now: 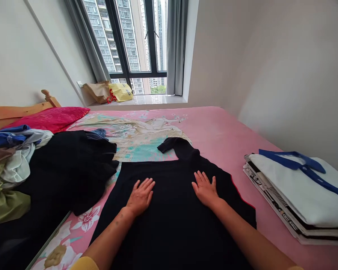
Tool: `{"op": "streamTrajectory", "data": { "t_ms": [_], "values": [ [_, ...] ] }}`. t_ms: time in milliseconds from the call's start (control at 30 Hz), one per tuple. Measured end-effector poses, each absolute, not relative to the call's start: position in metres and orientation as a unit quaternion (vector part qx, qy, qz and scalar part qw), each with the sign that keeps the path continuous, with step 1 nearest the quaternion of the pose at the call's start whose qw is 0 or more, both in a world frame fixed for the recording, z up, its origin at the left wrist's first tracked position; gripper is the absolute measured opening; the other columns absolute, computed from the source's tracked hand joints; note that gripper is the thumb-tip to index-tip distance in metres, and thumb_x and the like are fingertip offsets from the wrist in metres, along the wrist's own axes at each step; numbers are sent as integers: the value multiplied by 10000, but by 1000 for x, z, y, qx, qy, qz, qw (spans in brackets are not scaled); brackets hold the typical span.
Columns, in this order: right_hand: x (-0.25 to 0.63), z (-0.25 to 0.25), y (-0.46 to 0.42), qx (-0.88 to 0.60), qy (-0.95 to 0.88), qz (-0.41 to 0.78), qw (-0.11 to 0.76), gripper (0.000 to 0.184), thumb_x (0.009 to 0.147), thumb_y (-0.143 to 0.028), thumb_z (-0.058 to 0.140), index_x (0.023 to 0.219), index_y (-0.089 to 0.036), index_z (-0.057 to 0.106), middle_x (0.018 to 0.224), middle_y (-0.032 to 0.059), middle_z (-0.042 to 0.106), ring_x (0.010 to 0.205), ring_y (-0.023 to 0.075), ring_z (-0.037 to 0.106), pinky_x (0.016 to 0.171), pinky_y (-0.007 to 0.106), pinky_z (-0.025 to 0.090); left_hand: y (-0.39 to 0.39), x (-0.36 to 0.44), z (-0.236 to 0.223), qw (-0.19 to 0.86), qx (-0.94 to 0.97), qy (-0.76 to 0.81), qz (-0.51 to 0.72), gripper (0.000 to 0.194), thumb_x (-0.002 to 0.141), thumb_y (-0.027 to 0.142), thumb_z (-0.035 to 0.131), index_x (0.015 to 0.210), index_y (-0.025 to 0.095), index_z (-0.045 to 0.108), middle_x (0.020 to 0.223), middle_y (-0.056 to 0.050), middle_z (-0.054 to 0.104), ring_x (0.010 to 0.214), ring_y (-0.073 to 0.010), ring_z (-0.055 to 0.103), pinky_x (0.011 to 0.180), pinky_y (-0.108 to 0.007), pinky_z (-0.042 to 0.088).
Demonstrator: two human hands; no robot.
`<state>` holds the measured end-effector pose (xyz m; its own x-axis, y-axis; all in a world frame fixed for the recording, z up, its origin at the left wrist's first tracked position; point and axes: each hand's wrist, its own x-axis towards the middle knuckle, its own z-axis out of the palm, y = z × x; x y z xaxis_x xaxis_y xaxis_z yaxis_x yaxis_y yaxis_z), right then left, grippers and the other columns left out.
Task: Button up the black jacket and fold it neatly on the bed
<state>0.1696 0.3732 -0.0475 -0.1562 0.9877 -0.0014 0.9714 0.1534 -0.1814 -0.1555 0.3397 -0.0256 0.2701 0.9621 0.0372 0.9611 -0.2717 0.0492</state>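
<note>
Fingers (147, 182) on the left hand (140, 198) lie stretched out and slightly apart, palm down on a black garment (171, 221). Across from it, the right hand (206, 191) rests the same way, fingers spread a little wider — neither hand grips anything. The garment lies spread out on the bed (208, 131), directly in front of the person, its near end running out of view. At its far right corner a narrow black part curls over to the left, and red trim (240, 191) follows part of the right edge.

Left of it sits a loose heap of clothes: a large black piece (70, 168) nearest the spread garment, then olive cloth (9, 207), white cloth (18, 165) and blue cloth (9, 138). On the right, apart from the garment, is a neat folded stack (287, 213), topped by a white shirt (293, 183) with a blue collar (295, 163).

Farther back, a red pillow (49, 118) lies by the wooden headboard (19, 111); a brown paper bag (97, 92) and a yellow bag (121, 92) stand side by side on the windowsill (157, 99).
</note>
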Motion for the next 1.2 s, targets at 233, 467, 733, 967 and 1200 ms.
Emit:
{"op": "streamTrajectory", "data": {
  "t_ms": [233, 467, 733, 967, 1200],
  "values": [
    [163, -52, 396, -557, -825, 82, 56, 570, 914, -533, 162, 1431, -303, 228, 1508, -21, 202, 1394, 199, 115, 1112, 525, 42, 397, -188, -27, 97, 723, 684, -12, 630, 852, 616, 262, 1417, 338, 243, 1521, -1, 170, 1402, -261, 106, 1057, -638, -12],
    [164, -62, 427, -588, -803, 71, 57, 607, 897, -572, 159, 1441, -304, 190, 1519, -29, 153, 1398, 219, 64, 1091, 568, -13, 434, -200, -31, 93, 676, 730, -35, 749, 795, 692, 267, 1440, 325, 157, 1536, -25, 93, 1407, -279, 36, 1038, -656, -38],
    [137, -43, 416, -620, -775, 117, 34, 629, 895, -539, 221, 1455, -262, 144, 1533, 18, 77, 1394, 270, -34, 1040, 633, -42, 414, -88, -33, 78, 786, 613, 12, 601, 872, 549, 274, 1422, 307, 261, 1526, -14, 161, 1405, -267, 75, 1080, -591, -37],
    [190, -47, 430, -687, -722, 75, 33, 664, 897, -558, 155, 1455, -197, 170, 1528, 51, 109, 1397, 230, 32, 1085, 537, -62, 427, -114, -35, 75, 731, 678, 5, 704, 824, 660, 249, 1432, 309, 210, 1532, -18, 117, 1407, -272, 53, 1052, -631, -62],
    [207, -49, 436, -775, -629, 64, 13, 665, 904, -514, 161, 1454, -138, 163, 1522, 106, 98, 1393, 271, 21, 1041, 612, -84, 416, -158, -28, 41, 630, 776, -21, 651, 875, 538, 207, 1439, 212, 214, 1528, -82, 133, 1403, -260, 98, 1062, -626, 26]
  ]
}}
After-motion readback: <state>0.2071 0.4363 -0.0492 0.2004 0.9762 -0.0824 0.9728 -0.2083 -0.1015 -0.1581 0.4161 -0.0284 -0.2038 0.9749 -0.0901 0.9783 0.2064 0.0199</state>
